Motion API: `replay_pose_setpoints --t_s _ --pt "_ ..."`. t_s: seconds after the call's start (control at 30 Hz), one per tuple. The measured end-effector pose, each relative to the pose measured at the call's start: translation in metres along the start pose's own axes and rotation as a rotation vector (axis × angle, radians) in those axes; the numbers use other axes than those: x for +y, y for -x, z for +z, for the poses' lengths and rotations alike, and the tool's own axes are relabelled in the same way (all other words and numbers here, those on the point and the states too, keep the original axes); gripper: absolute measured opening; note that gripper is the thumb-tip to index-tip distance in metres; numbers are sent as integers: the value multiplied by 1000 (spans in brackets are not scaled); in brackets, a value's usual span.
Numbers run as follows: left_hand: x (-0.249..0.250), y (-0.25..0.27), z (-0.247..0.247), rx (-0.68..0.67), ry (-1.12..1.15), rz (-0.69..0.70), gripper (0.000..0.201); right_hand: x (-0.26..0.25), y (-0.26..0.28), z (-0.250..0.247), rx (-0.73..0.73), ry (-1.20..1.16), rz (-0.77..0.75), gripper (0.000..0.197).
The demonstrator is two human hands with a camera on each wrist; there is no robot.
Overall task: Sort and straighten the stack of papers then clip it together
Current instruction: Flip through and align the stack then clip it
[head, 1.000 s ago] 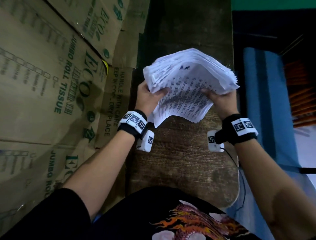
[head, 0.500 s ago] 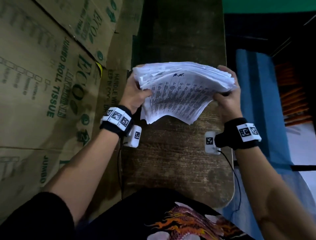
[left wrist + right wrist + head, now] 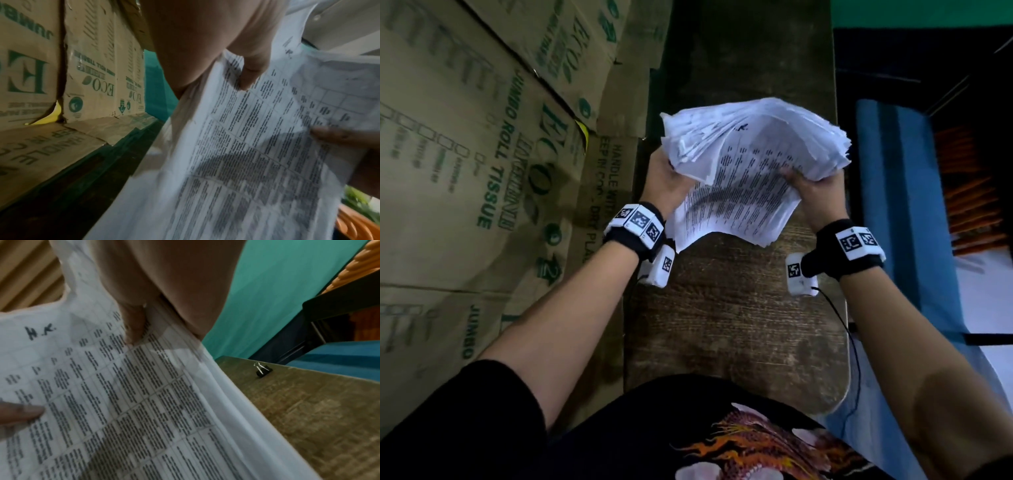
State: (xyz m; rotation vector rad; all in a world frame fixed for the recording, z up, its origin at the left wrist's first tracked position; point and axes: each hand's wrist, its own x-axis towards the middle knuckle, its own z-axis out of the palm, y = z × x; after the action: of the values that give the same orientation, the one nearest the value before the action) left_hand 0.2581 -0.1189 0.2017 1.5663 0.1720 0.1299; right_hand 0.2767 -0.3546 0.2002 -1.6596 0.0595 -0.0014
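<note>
A thick stack of printed papers (image 3: pixel 750 171) is held up over the wooden bench (image 3: pixel 729 325), its sheets fanned and uneven at the far edges. My left hand (image 3: pixel 667 181) grips its left side, thumb on the top sheet (image 3: pixel 252 71). My right hand (image 3: pixel 813 192) grips the right side, thumb pressed on the printed page (image 3: pixel 133 326). The top sheet (image 3: pixel 102 386) shows a table of text and a handwritten mark. A black binder clip (image 3: pixel 262 369) lies on the bench beyond the stack, seen only in the right wrist view.
Cardboard tissue boxes (image 3: pixel 482 154) stand along the bench's left side. A blue surface (image 3: pixel 893 205) runs along the right, with orange slats (image 3: pixel 969 192) beyond it. The bench's near end (image 3: pixel 722 377) lies in front of my body.
The stack was tipped flat and lowered half a second ago; now it is raised and bowed again, with both hands gripping its sides lower down.
</note>
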Motion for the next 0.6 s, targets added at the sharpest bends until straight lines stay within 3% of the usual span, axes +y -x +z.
replay_pose_setpoints --t_s 0.1,0.2,0.27,0.33,0.43,0.53,0.6 --pt "1 -4 -6 13 -22 -77 36 -2 -9 -3 0 25 -10 21" --pt "-20 -3 -19 -53 29 -241 60 15 -18 -7 -43 59 67 22" --pt "-42 12 -25 -95 35 -459 74 40 -21 -8 -63 102 221 32" --pt "-61 36 -26 -152 -18 -671 68 70 -19 -9 -90 171 383 38" --pt "-92 71 -24 -192 -24 -900 65 100 -10 -4 -136 357 569 30" --pt "-115 94 -23 -172 -56 -906 65 121 2 2 -124 458 659 23" --pt "-127 102 -27 -129 -41 -865 53 136 7 -1 -107 518 668 33"
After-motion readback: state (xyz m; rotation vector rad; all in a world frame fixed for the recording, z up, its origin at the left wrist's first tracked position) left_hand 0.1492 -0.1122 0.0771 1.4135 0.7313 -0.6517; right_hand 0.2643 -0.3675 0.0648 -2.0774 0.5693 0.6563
